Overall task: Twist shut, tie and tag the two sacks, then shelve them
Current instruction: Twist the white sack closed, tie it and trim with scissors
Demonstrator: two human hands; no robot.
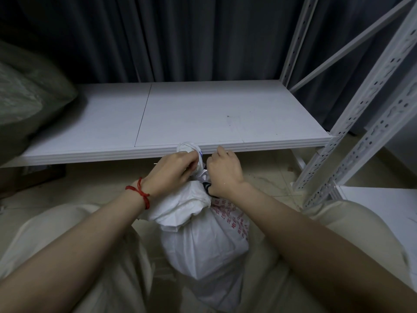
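Note:
A white woven sack (203, 242) with red print stands on the floor between my knees. Its neck (189, 150) is twisted into a tight roll that reaches the front edge of the shelf. My left hand (174, 171), with a red string at the wrist, grips the twisted neck from the left. My right hand (225, 171) is closed against the neck from the right, and something small and black (206, 186) shows beneath its palm. A second sack (29, 102), grey-green, lies on the shelf at the far left.
A white shelf board (203, 116) spans the view in front of me, with perforated white metal uprights (370, 123) on the right. Dark curtains (180, 37) hang behind. A loose white board (383, 199) lies at the right on the tiled floor (101, 177).

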